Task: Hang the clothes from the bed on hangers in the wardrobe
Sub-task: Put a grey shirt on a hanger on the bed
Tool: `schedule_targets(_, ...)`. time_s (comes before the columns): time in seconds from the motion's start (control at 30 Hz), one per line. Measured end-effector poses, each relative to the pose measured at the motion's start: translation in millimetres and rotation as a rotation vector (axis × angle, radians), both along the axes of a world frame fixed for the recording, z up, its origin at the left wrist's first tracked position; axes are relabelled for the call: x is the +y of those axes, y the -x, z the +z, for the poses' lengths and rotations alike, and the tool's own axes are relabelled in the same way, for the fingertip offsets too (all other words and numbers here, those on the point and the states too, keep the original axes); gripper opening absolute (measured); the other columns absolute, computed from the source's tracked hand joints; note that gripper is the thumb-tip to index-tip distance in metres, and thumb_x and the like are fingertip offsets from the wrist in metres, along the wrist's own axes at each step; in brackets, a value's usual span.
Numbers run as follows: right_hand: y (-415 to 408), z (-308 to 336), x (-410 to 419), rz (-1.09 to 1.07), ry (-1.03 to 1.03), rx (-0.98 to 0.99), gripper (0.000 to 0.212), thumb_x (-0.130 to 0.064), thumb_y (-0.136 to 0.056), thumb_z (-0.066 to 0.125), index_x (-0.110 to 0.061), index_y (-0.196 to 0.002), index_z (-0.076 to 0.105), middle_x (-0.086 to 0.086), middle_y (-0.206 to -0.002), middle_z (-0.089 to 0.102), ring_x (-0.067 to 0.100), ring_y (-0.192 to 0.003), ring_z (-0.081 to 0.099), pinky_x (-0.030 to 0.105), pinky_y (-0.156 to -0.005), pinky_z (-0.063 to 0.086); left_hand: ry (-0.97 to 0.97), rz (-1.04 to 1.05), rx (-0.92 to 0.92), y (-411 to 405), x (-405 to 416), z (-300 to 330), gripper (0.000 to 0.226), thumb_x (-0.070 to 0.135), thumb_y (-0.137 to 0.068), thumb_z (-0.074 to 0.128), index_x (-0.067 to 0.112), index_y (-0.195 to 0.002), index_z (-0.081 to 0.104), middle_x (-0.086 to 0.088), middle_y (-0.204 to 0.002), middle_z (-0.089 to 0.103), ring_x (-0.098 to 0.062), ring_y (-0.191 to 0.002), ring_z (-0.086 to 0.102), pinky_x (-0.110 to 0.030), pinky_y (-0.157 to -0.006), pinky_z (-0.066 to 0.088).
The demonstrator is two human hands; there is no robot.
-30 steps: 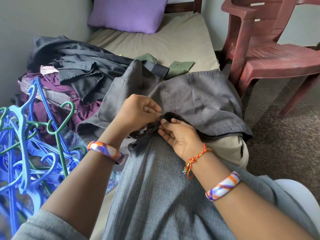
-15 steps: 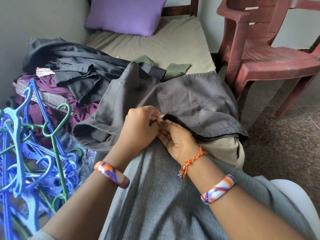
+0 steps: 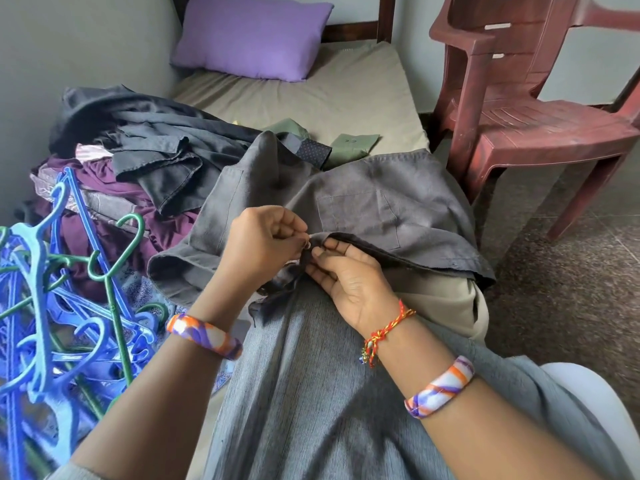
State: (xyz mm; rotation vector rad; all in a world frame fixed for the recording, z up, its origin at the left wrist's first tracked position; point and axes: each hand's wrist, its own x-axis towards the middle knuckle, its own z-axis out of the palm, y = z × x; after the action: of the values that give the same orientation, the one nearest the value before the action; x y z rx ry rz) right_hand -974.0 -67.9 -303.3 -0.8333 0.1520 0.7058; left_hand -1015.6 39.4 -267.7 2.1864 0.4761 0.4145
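Both hands have closed in on the front edge of the grey shirt (image 3: 363,202), which lies spread over the bed (image 3: 346,91) at mid frame. A second ago they were a little apart; now the left hand (image 3: 263,244) and right hand (image 3: 349,282) meet, fingers pinching the placket, apparently at a button. Judging by this, buttoning comes before the hangers (image 3: 52,306) at lower left.
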Motion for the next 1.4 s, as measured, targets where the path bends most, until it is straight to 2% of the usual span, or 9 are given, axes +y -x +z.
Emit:
schedule_targets(0.17, 1, -2, -3, 0.032, 0.004, -0.083, 0.021, 0.012, -0.09, 0.046, -0.006, -0.088, 0.058, 0.009, -0.079, 0.061, 0.015, -0.067, 0.061, 0.023, -0.062, 0.056, -0.187, -0.014, 0.039, -4, -1, 5, 0.018, 0.002, -0.067, 0.074, 0.009, -0.084, 0.069, 0.002, -0.07, 0.068, 0.0, -0.059, 0.06, -0.014, -0.064, 0.05)
schedule_targets(0.43, -17, -14, -26, -0.151, 0.086, -0.093, 0.026, 0.007, -0.09, 0.052, -0.005, -0.113, 0.053, 0.01, -0.085, 0.059, 0.018, -0.072, 0.064, 0.029, -0.059, 0.058, -0.15, -0.035, 0.113, -10, 1, 8, 0.011, 0.007, -0.072, 0.064, 0.016, -0.075, 0.07, 0.011, -0.048, 0.056, 0.004, -0.039, 0.046, -0.003, -0.046, 0.034)
schedule_targets(0.63, -18, -19, -35, -0.086, 0.184, -0.101, 0.012, 0.008, -0.085, 0.058, -0.003, -0.081, 0.062, 0.004, -0.065, 0.067, 0.011, -0.057, 0.067, 0.024, -0.056, 0.058, -0.141, -0.171, 0.323, -16, 3, 9, 0.029, 0.002, -0.084, 0.044, 0.017, -0.078, 0.068, 0.005, -0.054, 0.05, -0.004, -0.041, 0.042, -0.008, -0.04, 0.03)
schedule_targets(0.77, -19, -16, -41, -0.051, 0.165, -0.094, 0.012, 0.005, -0.085, 0.059, -0.004, -0.077, 0.062, 0.003, -0.06, 0.068, 0.013, -0.056, 0.068, 0.025, -0.056, 0.058, -0.204, -0.243, 0.229, -32, -11, 17, 0.019, 0.025, -0.087, 0.059, 0.008, -0.093, 0.066, -0.004, -0.082, 0.062, -0.018, -0.077, 0.055, -0.024, -0.071, 0.043)
schedule_targets(0.87, -19, -13, -46, -0.066, 0.157, -0.1, 0.015, 0.006, -0.086, 0.057, -0.004, -0.075, 0.06, 0.005, -0.058, 0.068, 0.014, -0.054, 0.068, 0.025, -0.055, 0.057, -0.464, -0.402, 0.279, -46, -26, 18, 0.031, 0.028, -0.077, 0.072, 0.017, -0.105, 0.067, 0.002, -0.097, 0.065, -0.013, -0.086, 0.057, -0.021, -0.079, 0.043)
schedule_targets(0.97, -19, -10, -51, -0.085, 0.165, -0.103, 0.013, 0.005, -0.085, 0.059, -0.006, -0.078, 0.061, 0.005, -0.055, 0.066, 0.012, -0.051, 0.066, 0.023, -0.053, 0.057, -0.568, -0.397, 0.237, -63, -32, 15, 0.017, 0.015, -0.08, 0.065, 0.013, -0.094, 0.073, -0.002, -0.09, 0.07, -0.019, -0.086, 0.063, -0.026, -0.078, 0.048)
schedule_targets(1.13, -20, -10, -59, -0.095, 0.135, -0.058, 0.015, 0.008, -0.085, 0.056, -0.005, -0.081, 0.062, 0.007, -0.056, 0.066, 0.014, -0.051, 0.066, 0.024, -0.053, 0.057, -0.399, -0.311, 0.191, -75, -30, 17, 0.011, 0.014, -0.079, 0.068, 0.009, -0.087, 0.073, 0.012, -0.057, 0.051, 0.002, -0.048, 0.046, -0.008, -0.047, 0.033)
schedule_targets(1.27, -23, -4, -60, -0.096, 0.081, -0.068, 0.014, 0.008, -0.084, 0.057, -0.003, -0.08, 0.064, 0.007, -0.059, 0.067, 0.014, -0.054, 0.067, 0.024, -0.055, 0.057, -0.383, -0.313, 0.155, -72, -32, 15, 0.01, 0.016, -0.074, 0.07, 0.016, -0.083, 0.075, 0.015, -0.06, 0.056, -0.002, -0.053, 0.048, -0.007, -0.051, 0.036)
schedule_targets(1.4, -26, -1, -60, -0.079, 0.134, -0.084, 0.012, 0.001, -0.086, 0.06, -0.008, -0.078, 0.063, 0.003, -0.058, 0.066, 0.01, -0.052, 0.064, 0.021, -0.053, 0.056, -0.431, -0.366, 0.13, -68, -35, 18, 0.012, 0.014, -0.074, 0.07, 0.017, -0.085, 0.075, 0.006, -0.077, 0.067, -0.006, -0.071, 0.058, -0.02, -0.071, 0.048)
